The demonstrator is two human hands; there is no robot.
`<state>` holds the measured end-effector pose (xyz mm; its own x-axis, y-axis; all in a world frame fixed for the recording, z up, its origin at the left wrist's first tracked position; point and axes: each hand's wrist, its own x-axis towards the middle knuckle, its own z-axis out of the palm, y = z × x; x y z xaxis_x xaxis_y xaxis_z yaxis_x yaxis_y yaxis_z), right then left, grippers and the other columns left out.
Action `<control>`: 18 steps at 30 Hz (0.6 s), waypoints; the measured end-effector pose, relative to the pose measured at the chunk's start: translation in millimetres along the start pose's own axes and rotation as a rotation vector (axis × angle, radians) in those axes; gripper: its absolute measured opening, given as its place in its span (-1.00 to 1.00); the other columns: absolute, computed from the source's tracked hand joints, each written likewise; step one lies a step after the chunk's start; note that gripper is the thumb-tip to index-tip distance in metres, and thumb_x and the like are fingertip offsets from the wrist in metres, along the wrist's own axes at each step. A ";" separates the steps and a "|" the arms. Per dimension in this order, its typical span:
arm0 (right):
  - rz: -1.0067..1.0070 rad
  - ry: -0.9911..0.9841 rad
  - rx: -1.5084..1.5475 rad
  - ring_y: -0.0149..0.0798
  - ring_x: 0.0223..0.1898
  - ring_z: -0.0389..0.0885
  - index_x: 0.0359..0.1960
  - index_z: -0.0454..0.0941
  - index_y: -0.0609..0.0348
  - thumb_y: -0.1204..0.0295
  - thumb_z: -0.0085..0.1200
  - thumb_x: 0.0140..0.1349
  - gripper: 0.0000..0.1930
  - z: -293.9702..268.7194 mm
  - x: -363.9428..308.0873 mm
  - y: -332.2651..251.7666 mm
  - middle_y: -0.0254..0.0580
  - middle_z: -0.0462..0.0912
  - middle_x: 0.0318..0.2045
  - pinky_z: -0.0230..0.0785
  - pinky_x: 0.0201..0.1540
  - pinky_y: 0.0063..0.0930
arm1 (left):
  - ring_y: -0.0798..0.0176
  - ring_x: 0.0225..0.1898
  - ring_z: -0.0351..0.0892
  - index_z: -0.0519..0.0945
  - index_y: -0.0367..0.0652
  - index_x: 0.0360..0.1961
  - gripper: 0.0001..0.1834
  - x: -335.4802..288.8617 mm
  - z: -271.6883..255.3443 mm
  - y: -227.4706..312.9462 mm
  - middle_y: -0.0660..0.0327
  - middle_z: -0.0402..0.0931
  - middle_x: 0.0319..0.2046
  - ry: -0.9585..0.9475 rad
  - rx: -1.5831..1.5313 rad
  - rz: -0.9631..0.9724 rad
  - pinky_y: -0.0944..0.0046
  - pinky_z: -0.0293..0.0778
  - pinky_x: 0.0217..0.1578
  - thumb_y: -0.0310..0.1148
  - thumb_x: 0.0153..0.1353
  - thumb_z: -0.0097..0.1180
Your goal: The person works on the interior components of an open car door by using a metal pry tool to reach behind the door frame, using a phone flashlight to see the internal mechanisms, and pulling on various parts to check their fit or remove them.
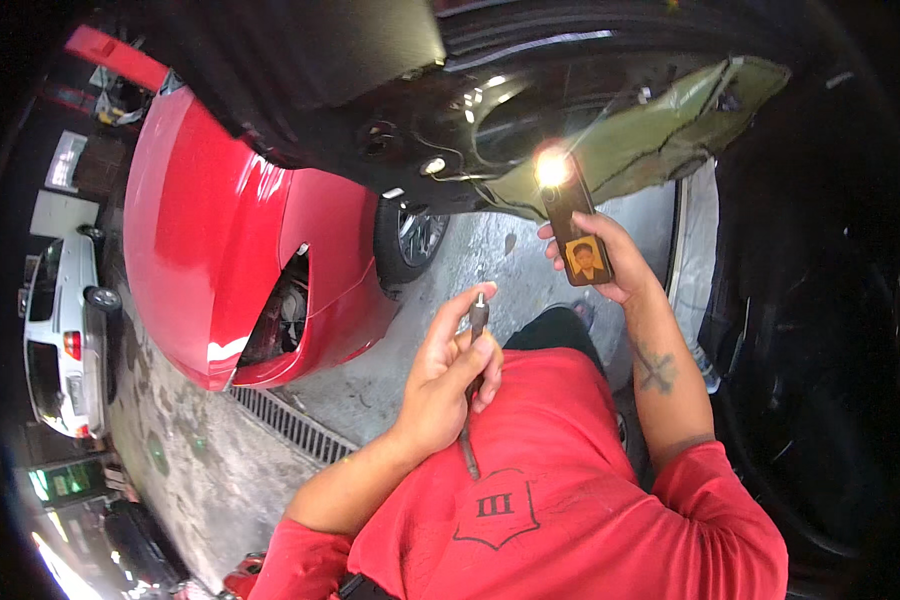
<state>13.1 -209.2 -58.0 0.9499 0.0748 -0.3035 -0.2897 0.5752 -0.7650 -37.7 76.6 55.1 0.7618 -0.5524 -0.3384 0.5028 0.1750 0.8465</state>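
Note:
My right hand [615, 258] grips a dark phone [564, 208] with its light shining at the top end. A small portrait picture shows on the phone's lower part. Just beyond the phone is the inner side of a dark car door [390, 140], with a greenish sheet [660, 140] on it. Closer to me, my left hand [448, 378] is closed round a slim dark rod-shaped tool [470, 455]. The tool stands nearly upright with a metal tip above my fingers, apart from the door. Its exact kind is unclear.
A red car [210, 240] stands to the left, with an opening in its bumper. A floor drain grate [290, 425] runs beside it. A silver vehicle [65, 340] is farther left. Dark car parts border my right side.

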 end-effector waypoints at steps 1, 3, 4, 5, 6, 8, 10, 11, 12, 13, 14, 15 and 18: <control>0.034 0.015 0.016 -0.10 -0.21 0.74 0.15 0.46 0.35 0.15 0.06 0.38 -0.49 11.1 6.3 -10.4 0.12 0.71 -0.08 0.67 -0.19 -0.25 | 0.38 -0.58 0.37 0.14 -0.01 0.52 -0.39 -8.6 -5.3 0.5 0.24 0.39 -0.48 0.018 0.009 0.017 0.39 0.27 -0.59 -0.34 0.51 0.00; 0.081 0.034 0.037 -0.07 -0.22 0.75 0.11 0.48 0.35 0.11 0.06 0.38 -0.49 25.5 20.8 -27.0 0.12 0.71 -0.10 0.69 -0.18 -0.22 | 0.37 -0.58 0.38 0.09 -0.01 0.55 -0.34 -17.4 -15.9 1.7 0.23 0.41 -0.48 0.034 -0.034 0.068 0.39 0.28 -0.58 -0.36 0.51 -0.01; 0.100 0.034 0.040 -0.05 -0.22 0.76 0.09 0.50 0.34 0.10 0.07 0.37 -0.49 24.6 27.6 -33.0 0.11 0.70 -0.11 0.70 -0.16 -0.19 | 0.37 -0.58 0.38 0.09 -0.01 0.56 -0.34 -22.4 -21.3 1.6 0.23 0.41 -0.47 0.043 -0.061 0.093 0.39 0.29 -0.58 -0.36 0.51 -0.01; 0.119 0.035 0.044 -0.03 -0.22 0.76 0.06 0.51 0.34 0.09 0.07 0.36 -0.50 22.2 34.7 -39.5 0.10 0.70 -0.12 0.71 -0.14 -0.17 | 0.37 -0.57 0.38 0.08 0.00 0.56 -0.33 -26.8 -24.7 2.0 0.23 0.42 -0.47 0.052 -0.088 0.118 0.39 0.29 -0.58 -0.36 0.51 0.00; 0.127 0.028 0.034 0.00 -0.20 0.75 0.03 0.54 0.35 0.09 0.04 0.37 -0.50 17.8 42.7 -44.4 0.11 0.70 -0.12 0.71 -0.13 -0.15 | 0.37 -0.57 0.39 0.07 0.00 0.56 -0.33 -30.7 -26.8 1.6 0.23 0.42 -0.47 0.059 -0.106 0.127 0.39 0.29 -0.58 -0.35 0.51 0.00; 0.126 0.067 0.071 0.00 -0.19 0.75 0.04 0.53 0.36 0.11 0.02 0.36 -0.51 14.1 56.4 -52.9 0.13 0.69 -0.12 0.71 -0.13 -0.13 | 0.37 -0.56 0.39 0.06 0.01 0.57 -0.31 -37.4 -26.7 2.0 0.22 0.43 -0.46 0.074 -0.137 0.145 0.39 0.29 -0.57 -0.35 0.51 0.00; 0.126 0.061 0.102 0.01 -0.19 0.73 0.03 0.51 0.40 0.13 -0.01 0.37 -0.51 16.4 69.2 -59.1 0.14 0.68 -0.14 0.71 -0.11 -0.13 | 0.38 -0.56 0.39 0.05 0.02 0.58 -0.31 -42.4 -25.5 0.7 0.22 0.43 -0.45 0.083 -0.159 0.184 0.40 0.28 -0.58 -0.34 0.52 0.00; 0.124 0.036 0.097 0.01 -0.21 0.73 0.00 0.51 0.42 0.13 -0.02 0.37 -0.52 17.6 76.7 -62.3 0.13 0.67 -0.16 0.70 -0.11 -0.14 | 0.38 -0.56 0.39 0.05 0.03 0.58 -0.31 -43.1 -23.5 0.5 0.22 0.44 -0.45 0.083 -0.168 0.202 0.40 0.28 -0.59 -0.33 0.52 0.00; 0.094 0.040 0.048 0.01 -0.21 0.72 -0.02 0.51 0.42 0.14 -0.02 0.37 -0.53 19.9 81.6 -60.5 0.12 0.67 -0.17 0.69 -0.10 -0.13 | 0.38 -0.56 0.39 0.04 0.03 0.58 -0.31 -43.1 -21.1 0.4 0.22 0.43 -0.45 0.091 -0.177 0.211 0.40 0.28 -0.59 -0.33 0.52 0.00; 0.061 0.044 0.000 0.01 -0.21 0.72 -0.03 0.51 0.41 0.14 -0.02 0.37 -0.54 21.7 86.6 -58.2 0.11 0.67 -0.18 0.68 -0.10 -0.13 | 0.38 -0.56 0.38 0.04 0.03 0.59 -0.30 -42.1 -17.8 0.5 0.22 0.43 -0.45 0.096 -0.185 0.220 0.40 0.28 -0.59 -0.32 0.52 0.01; 0.055 0.072 -0.016 0.02 -0.22 0.71 -0.04 0.51 0.41 0.15 -0.02 0.37 -0.54 21.9 88.8 -54.5 0.11 0.66 -0.18 0.67 -0.09 -0.12 | 0.38 -0.56 0.38 0.03 0.04 0.59 -0.30 -40.4 -13.5 0.0 0.22 0.43 -0.45 0.101 -0.192 0.228 0.41 0.27 -0.60 -0.32 0.52 0.01; 0.054 0.092 -0.033 0.02 -0.22 0.71 -0.05 0.50 0.41 0.15 -0.02 0.37 -0.55 27.8 91.2 -48.8 0.10 0.66 -0.19 0.66 -0.08 -0.11 | 0.38 -0.56 0.38 0.02 0.05 0.59 -0.29 -37.9 -10.7 -2.5 0.22 0.43 -0.45 0.103 -0.207 0.238 0.41 0.27 -0.60 -0.31 0.52 0.01; 0.026 0.107 0.048 0.03 -0.17 0.70 -0.02 0.49 0.41 0.21 0.00 0.36 -0.58 34.5 91.6 -50.9 0.12 0.66 -0.16 0.65 -0.03 -0.11 | 0.38 -0.56 0.38 -0.02 0.08 0.60 -0.27 -28.8 3.9 -4.2 0.22 0.42 -0.44 0.091 -0.232 0.259 0.41 0.27 -0.60 -0.29 0.53 0.01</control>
<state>118.9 -203.5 -27.3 0.9235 0.0044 -0.3836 -0.3057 0.6125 -0.7289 -63.4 88.6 62.8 0.9038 -0.3931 -0.1691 0.3602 0.4856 0.7965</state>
